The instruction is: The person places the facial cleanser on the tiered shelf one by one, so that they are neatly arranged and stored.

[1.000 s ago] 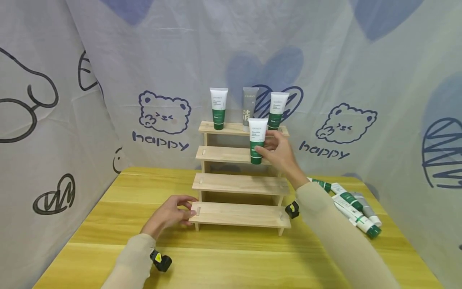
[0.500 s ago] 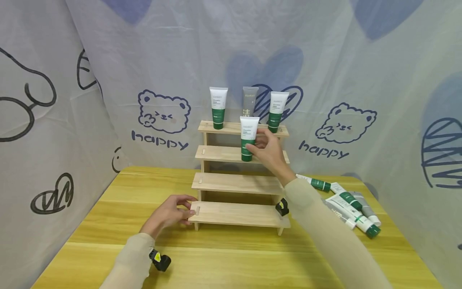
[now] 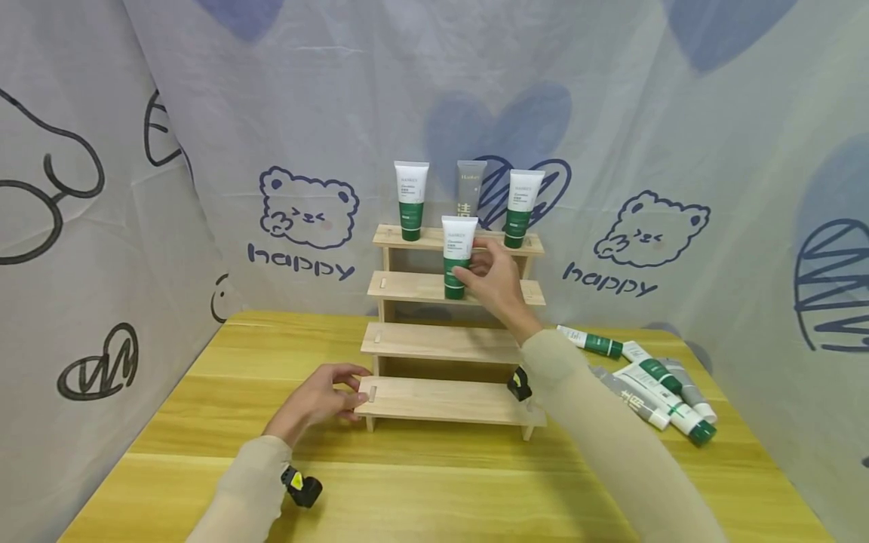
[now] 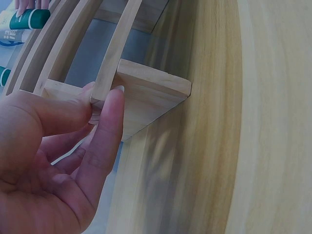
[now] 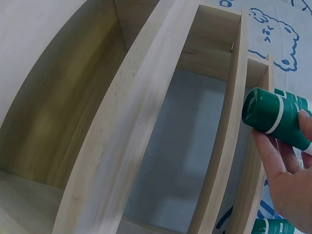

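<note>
A wooden four-step display rack (image 3: 434,341) stands on the table. My left hand (image 3: 324,400) pinches the left end of its lowest shelf; the left wrist view shows thumb and finger on the board's end (image 4: 108,73). My right hand (image 3: 498,283) grips a white and green squeeze tube (image 3: 458,256), upright with its green cap down, at the second shelf from the top. Whether the cap touches that shelf I cannot tell. On the top shelf stand a white and green tube (image 3: 411,200), a grey tube (image 3: 470,188) partly hidden behind the held one, and another white and green tube (image 3: 521,207).
Several tubes lie in a loose pile on the table's right side, among them a grey tube (image 3: 634,400) and a green-capped tube (image 3: 699,430). A printed cloth (image 3: 305,98) hangs behind the yellowish wooden table (image 3: 434,490).
My right hand has carried the held tube leftward along the second shelf, now in front of the grey tube. More of the pile shows beside the sleeve. The left hand stays put.
</note>
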A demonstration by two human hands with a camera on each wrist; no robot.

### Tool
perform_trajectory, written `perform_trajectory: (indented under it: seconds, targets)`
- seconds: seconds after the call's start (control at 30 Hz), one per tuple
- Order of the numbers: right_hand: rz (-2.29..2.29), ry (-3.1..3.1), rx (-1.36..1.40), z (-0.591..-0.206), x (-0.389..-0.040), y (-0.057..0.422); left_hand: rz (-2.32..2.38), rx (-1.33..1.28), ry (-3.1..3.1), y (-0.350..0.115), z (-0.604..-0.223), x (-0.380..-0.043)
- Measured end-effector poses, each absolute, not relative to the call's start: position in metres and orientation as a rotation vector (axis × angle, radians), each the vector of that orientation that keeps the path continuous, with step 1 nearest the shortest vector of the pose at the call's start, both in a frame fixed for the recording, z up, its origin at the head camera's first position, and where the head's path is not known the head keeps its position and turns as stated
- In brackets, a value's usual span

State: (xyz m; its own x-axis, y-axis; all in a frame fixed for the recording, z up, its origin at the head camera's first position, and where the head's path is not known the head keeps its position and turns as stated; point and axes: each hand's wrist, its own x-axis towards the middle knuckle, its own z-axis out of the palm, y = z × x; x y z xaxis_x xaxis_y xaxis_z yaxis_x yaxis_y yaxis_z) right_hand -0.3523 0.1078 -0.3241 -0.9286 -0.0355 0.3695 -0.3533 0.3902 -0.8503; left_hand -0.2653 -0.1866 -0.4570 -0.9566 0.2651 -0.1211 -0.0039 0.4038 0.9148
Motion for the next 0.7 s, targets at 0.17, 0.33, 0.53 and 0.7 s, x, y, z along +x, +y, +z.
perform_trajectory:
  seconds: [0.17,0.33,0.53,0.7]
  targets:
    - [1.553,-2.353,0.364,-0.325,-0.353,0.104,1.577,0.229,2.414,-0.186,-0.457,-0.265]
    - [1.569,-2.336,0.385,-0.327,-0.354,0.1,1.582,0.217,2.409,-0.186,-0.458,-0.265]
    - [1.575,-2.322,0.383,-0.327,-0.356,0.096,1.585,0.221,2.407,-0.186,-0.458,-0.266]
    - [1.571,-2.316,0.385,-0.328,-0.357,0.093,1.588,0.228,2.403,-0.187,-0.458,-0.265]
